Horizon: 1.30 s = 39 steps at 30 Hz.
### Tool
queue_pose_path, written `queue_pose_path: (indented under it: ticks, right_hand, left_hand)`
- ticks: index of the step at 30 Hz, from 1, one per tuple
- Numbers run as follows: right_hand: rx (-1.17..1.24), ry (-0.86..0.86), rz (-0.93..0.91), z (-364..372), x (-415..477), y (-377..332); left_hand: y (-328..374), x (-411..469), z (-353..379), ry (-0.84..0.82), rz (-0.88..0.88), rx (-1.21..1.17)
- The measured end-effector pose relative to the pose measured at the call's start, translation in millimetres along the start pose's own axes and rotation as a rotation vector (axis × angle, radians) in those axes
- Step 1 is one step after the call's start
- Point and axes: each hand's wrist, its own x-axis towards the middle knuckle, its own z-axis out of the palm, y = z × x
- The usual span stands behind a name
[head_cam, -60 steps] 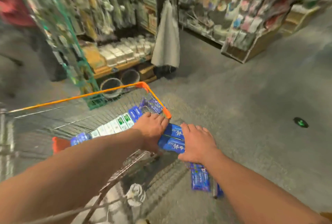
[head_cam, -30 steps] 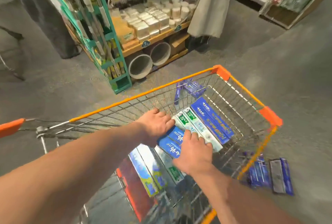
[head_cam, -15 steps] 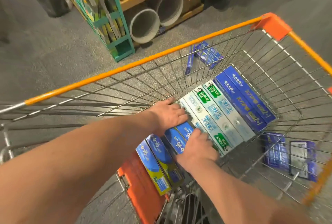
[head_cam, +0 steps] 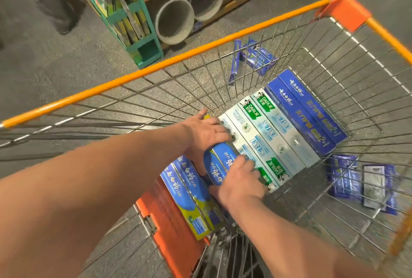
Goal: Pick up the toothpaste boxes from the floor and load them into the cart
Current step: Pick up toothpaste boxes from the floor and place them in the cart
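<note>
Two blue toothpaste boxes (head_cam: 219, 166) are being gripped inside the cart (head_cam: 169, 65), the left hand (head_cam: 206, 133) at their far end, the right hand (head_cam: 239, 185) at their near end. Five boxes are lying beyond the fingers, two nearer. Five more are being seen on the floor (head_cam: 66, 61) through the wires.

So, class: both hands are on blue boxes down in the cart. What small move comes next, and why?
Probably press the blue boxes flat beside the white-green boxes and let go: left hand and right hand grip them at the cart floor, where they sit tilted.
</note>
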Motion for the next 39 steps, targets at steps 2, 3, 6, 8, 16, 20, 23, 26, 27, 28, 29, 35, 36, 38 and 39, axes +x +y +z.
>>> queue_pose_path:
  ticks: [2,3,6,8,16,20,23,26,27,28,29,35,36,38,39]
  right_hand:
    - [0.001,0.003,-0.021,-2.9,-1.5,2.4]
    - [0.004,0.003,-0.034,-4.7,-2.5,4.9]
    - [0.046,-0.016,-0.069,-5.7,-3.9,11.7]
    - [0.099,-0.042,-0.069,-6.1,-5.0,12.4]
    - [0.085,-0.08,-0.096,-10.2,-9.6,13.6]
    - [0.069,-0.084,-0.078,-11.4,-8.3,14.1]
    - [0.092,-0.08,-0.081,-10.5,-7.9,14.3]
    - [0.151,-0.104,-0.094,-8.8,-8.1,16.1]
    - [0.159,-0.108,-0.098,-8.4,-7.7,16.9]
    - [0.163,-0.109,-0.1,-8.6,-7.5,17.3]
    - [0.166,-0.11,-0.101,-8.6,-7.4,17.6]
    - [0.15,-0.102,-0.072,-12.8,-8.9,15.8]
    - [0.149,-0.095,-0.068,-14.4,-9.6,15.4]
    - [0.168,-0.069,-0.077,-20.3,-12.2,15.5]
    - [0.182,-0.05,-0.09,-24.7,-13.8,15.9]
  left_hand:
    - [2.6,-1.9,0.5,-0.019,-0.027,-0.03]
    - [3.6,-1.6,1.8,-0.029,-0.041,-0.049]
    - [5.5,0.5,9.6,-0.012,-0.077,-0.084]
    - [6.4,1.7,14.2,0.011,-0.087,-0.078]
    - [11.0,-3.5,9.6,-0.002,-0.073,-0.119]
    - [12.2,-0.5,9.0,0.006,-0.061,-0.106]
    - [11.9,-0.5,8.8,0.004,-0.064,-0.083]
    - [11.6,-1.7,9.8,-0.007,-0.076,-0.058]
    - [12.1,-2.2,9.5,-0.009,-0.082,-0.05]
    - [12.8,-2.5,9.0,-0.01,-0.087,-0.043]
    - [13.7,-3.0,8.4,-0.012,-0.091,-0.037]
    - [19.3,-7.4,4.1,-0.046,-0.141,-0.061]
    - [20.7,-9.3,2.6,-0.051,-0.15,-0.067]
    - [24.8,-15.3,-2.4,-0.053,-0.17,-0.072]
    - [26.8,-19.2,-5.4,-0.04,-0.187,-0.072]
